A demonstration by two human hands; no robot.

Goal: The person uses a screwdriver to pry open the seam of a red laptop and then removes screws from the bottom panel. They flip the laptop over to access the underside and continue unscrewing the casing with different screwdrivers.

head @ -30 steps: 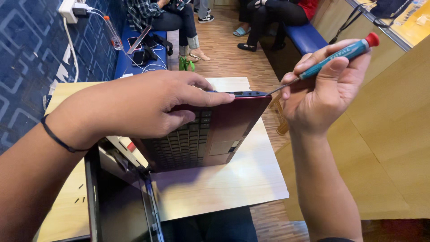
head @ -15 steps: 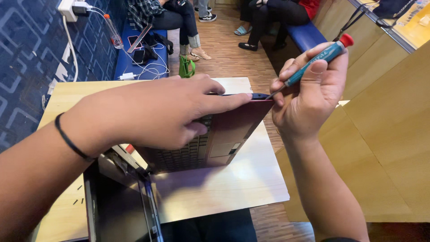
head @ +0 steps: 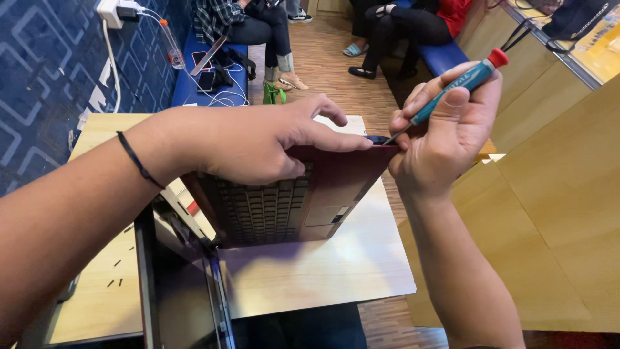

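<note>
The left hand [head: 258,145] lies on top of the dark red laptop [head: 294,203], fingers curled over its raised edge. The laptop stands tilted on the wooden tabletop [head: 323,274]. The right hand [head: 445,136] pinches a small blue screwdriver [head: 452,87], its tip touching the laptop's corner.

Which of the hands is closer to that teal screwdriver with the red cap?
Right. The right hand holds the screwdriver in its fingers; the left hand rests apart on the laptop.
</note>
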